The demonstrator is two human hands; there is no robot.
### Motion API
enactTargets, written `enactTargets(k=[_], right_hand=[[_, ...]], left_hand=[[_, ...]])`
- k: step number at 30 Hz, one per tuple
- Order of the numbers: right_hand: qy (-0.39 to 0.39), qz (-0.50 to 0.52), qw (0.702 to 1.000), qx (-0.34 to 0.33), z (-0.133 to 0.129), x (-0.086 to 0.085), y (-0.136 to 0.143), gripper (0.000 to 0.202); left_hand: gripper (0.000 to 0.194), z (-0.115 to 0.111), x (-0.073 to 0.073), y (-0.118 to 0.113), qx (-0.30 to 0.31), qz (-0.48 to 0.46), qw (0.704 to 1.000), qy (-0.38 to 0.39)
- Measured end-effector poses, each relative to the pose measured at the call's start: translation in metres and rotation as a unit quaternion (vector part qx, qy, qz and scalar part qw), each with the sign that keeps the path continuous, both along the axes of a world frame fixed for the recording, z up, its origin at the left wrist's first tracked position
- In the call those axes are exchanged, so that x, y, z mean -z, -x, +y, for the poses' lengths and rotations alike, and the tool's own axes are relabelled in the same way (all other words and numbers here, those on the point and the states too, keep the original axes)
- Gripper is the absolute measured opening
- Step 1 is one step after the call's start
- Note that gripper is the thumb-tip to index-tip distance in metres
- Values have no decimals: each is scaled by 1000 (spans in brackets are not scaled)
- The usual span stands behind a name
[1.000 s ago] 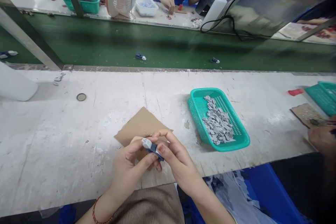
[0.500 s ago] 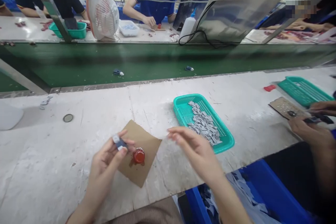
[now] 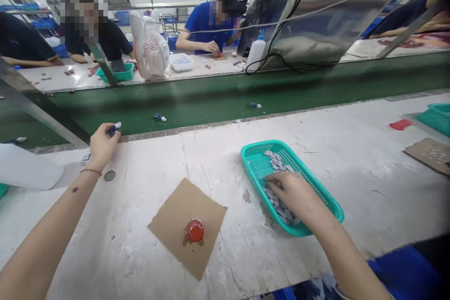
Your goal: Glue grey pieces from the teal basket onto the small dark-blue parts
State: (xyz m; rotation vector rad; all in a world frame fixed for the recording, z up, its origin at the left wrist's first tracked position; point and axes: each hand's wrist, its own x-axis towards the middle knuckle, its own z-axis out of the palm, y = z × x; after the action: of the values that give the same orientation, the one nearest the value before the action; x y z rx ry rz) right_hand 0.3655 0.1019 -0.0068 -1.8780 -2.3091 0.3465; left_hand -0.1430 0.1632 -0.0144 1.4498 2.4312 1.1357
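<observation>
Two-handed step in progress, judged as setting down on one side and picking up on the other; all places taken from the teal basket. The left hand, well left of the basket and beyond it, pinches a navy-and-white part at the edge of the green strip; contact between part and strip cannot be told. Two similar parts lie on that strip, beyond the basket. The right hand is inside the basket, fingers bent down among grey pieces; fingertips partly hidden, so whether they grip one cannot be told. Judgement: the next move calls for a clean release at left and one piece singled out at right. Materials: basket looks like perforated plastic, rounded oblong; pieces small, flat, angular, matt. Left of the basket, a brown cardboard square carries a round, glossy red cup ringed by a dark wet-looking stain. Bench whitish, scuffed, scratched.
</observation>
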Motion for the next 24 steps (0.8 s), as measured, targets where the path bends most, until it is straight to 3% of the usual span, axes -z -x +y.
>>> enactTargets(k=[5, 9, 11, 14, 18, 20, 22, 24], right_hand=[[-72, 1, 997, -41, -3, 5, -7, 34], [-173, 83, 981, -1, -18, 4, -2, 35], [-177, 161, 970, 35, -30, -3, 6, 34], [-119, 269, 953, 70, -55, -18, 23, 30], [81, 423, 899, 73, -90, -28, 50, 30], [181, 476, 855, 94, -103, -25, 62, 32], [231, 504, 824, 118, -112, -14, 71, 34], [216, 504, 824, 141, -116, 0, 76, 33]], left_hand=[[27, 28, 2, 17, 13, 73, 994, 76], [39, 46, 5, 14, 77, 131, 984, 94], [47, 56, 5, 6, 126, 155, 976, 89], [52, 73, 7, -12, 206, 164, 961, 90], [51, 91, 11, -34, 258, 134, 952, 97], [42, 93, 12, -39, 257, 107, 955, 99], [29, 91, 10, -40, 240, 76, 963, 94], [16, 84, 5, -40, 213, 39, 973, 83]])
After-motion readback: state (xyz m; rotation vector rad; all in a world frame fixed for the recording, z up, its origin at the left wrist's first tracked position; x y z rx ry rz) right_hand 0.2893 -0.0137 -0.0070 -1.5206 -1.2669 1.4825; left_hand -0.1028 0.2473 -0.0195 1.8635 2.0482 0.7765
